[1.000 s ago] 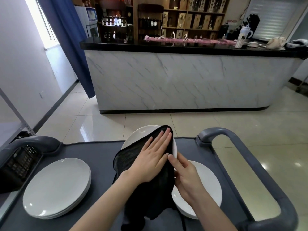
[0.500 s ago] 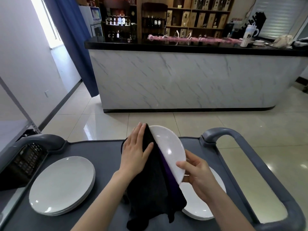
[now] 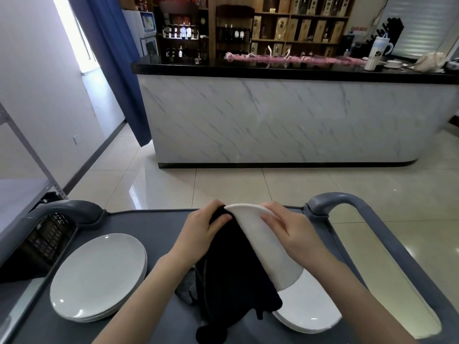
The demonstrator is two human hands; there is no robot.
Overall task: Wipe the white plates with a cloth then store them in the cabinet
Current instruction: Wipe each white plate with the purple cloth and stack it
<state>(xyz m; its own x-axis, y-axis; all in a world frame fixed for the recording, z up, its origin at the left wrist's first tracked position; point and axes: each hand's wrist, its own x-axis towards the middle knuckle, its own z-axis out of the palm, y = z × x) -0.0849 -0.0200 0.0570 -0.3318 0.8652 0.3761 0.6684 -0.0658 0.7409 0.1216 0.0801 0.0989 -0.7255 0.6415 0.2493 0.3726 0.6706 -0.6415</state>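
Pale floor tiles and a white marble-fronted bar counter (image 3: 273, 120) fill the room ahead of me; close in is the grey plastic trolley-top bench (image 3: 149, 219). My left hand (image 3: 203, 229) has its fingers curled and clamped on the black wiping cloth (image 3: 236, 276), pressing it to the upper rim of the round white plate (image 3: 268, 249). I hold that plate tilted on edge above the bench, with my right hand (image 3: 290, 229) gripping its top rim.

I judge the wiping to be midway. A stack of white plates (image 3: 99, 276) lies flat on the bench to my left, and more white plates (image 3: 305, 311) lie under the held one. I cannot tell which are done. Nothing is stored, and no cabinet shows. The dark gridded crate (image 3: 49, 239) at the left edge hides its contents.
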